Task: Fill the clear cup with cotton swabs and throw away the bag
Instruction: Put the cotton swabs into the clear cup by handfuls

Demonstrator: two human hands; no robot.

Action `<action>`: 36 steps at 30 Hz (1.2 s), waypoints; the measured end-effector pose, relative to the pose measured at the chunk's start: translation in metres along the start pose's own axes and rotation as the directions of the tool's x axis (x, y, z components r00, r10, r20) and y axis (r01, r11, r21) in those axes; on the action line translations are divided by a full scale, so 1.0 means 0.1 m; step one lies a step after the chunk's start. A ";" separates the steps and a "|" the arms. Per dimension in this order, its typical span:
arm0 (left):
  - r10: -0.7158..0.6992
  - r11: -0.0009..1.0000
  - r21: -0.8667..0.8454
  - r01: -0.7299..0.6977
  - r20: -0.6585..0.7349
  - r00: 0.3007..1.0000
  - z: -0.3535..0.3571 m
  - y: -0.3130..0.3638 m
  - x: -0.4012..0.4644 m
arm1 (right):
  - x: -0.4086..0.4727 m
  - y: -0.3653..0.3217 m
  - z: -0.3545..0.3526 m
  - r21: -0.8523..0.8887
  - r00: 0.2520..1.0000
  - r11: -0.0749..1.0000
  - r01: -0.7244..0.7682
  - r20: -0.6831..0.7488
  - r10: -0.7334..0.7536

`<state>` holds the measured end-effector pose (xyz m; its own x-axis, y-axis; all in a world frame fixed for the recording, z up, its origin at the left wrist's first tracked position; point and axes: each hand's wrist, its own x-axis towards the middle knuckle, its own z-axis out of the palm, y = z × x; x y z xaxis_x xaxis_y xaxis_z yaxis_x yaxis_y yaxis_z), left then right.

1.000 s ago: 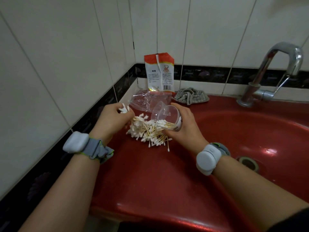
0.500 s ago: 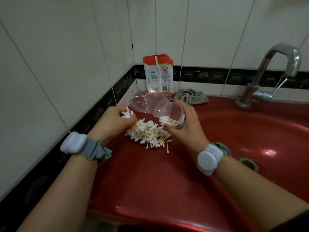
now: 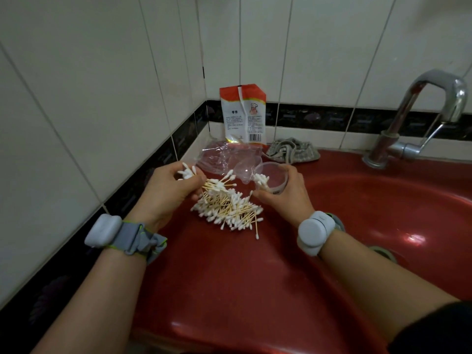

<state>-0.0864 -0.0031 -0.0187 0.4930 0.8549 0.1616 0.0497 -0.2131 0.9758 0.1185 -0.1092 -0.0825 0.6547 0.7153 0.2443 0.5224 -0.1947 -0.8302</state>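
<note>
Right now we grip a small bundle of swabs (image 3: 189, 172) in our left hand (image 3: 169, 191), fingers curled round the sticks, white tips poking out toward 11 o'clock. Our right hand (image 3: 283, 198) wraps the clear cup (image 3: 272, 178), which lies tipped on its side, its long axis running roughly 9 to 3 o'clock and its mouth facing 9 o'clock, toward the bundle. A few swabs already sit inside it.

The loose pile of cotton swabs (image 3: 228, 209) lies on the red sink ledge (image 3: 217, 272) between our hands, sticks mostly aligned from 10 to 4 o'clock, though several cross.

We judge the main risks to be these: feeding the bundle in crosswise to the mouth would jam or scatter it; tipping the cup further could spill what is inside; strays near the pile's 4 o'clock edge could roll into the basin (image 3: 383, 215).

The empty bag (image 3: 222, 159) sits crumpled at 12 o'clock from the pile, not yet thrown away.
</note>
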 end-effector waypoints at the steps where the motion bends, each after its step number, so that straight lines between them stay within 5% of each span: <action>1: -0.004 1.000 -0.017 0.004 -0.005 1.000 0.00 -0.01 0.00 | 0.01 0.01 0.02 -0.009 1.000 1.000 -0.010 0.012 0.010; 11: -0.103 0.950 -0.295 0.098 -0.004 0.995 0.02 -0.04 0.03 | 0.08 -0.05 -0.03 -0.165 0.986 0.980 -0.108 0.106 0.127; 14: -0.107 0.937 -0.330 0.113 0.034 0.994 0.04 -0.03 0.02 | 0.05 -0.14 -0.06 -0.109 0.988 0.991 0.080 -0.124 -0.093; 16: -0.106 0.934 -0.335 0.123 0.068 0.992 0.06 -0.02 0.00 | 0.05 -0.24 -0.10 -0.051 0.921 0.960 0.275 -0.273 -0.278; 20: -0.116 0.909 -0.389 0.151 0.111 0.987 0.09 0.02 -0.02 | 0.06 -0.56 -0.09 0.013 0.867 0.888 0.460 -0.220 -0.447; 25: -0.104 0.865 -0.474 0.165 0.151 0.983 0.08 0.07 -0.05 | -0.01 -0.75 0.02 0.032 0.941 0.945 0.324 0.096 -0.326; 28: -0.104 0.866 -0.472 0.167 0.156 0.982 0.08 0.08 -0.06 | -0.05 -0.81 0.04 0.009 0.940 0.953 0.302 0.163 -0.299; 32: -0.102 0.875 -0.456 0.163 0.155 0.983 0.09 0.05 -0.07 | -0.07 -0.87 0.08 0.320 0.964 0.944 0.080 0.216 -0.155; 36: -0.115 0.872 -0.464 0.156 0.117 0.987 0.06 0.01 -0.06 | -0.03 -0.81 0.11 0.316 0.971 0.944 0.092 0.181 -0.155</action>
<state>-0.0841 -0.0118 -0.0198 0.5822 0.8124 0.0304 -0.2823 0.1670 0.9447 0.0679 -0.0886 -0.0211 0.4558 0.8466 0.2748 0.3809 0.0935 -0.9199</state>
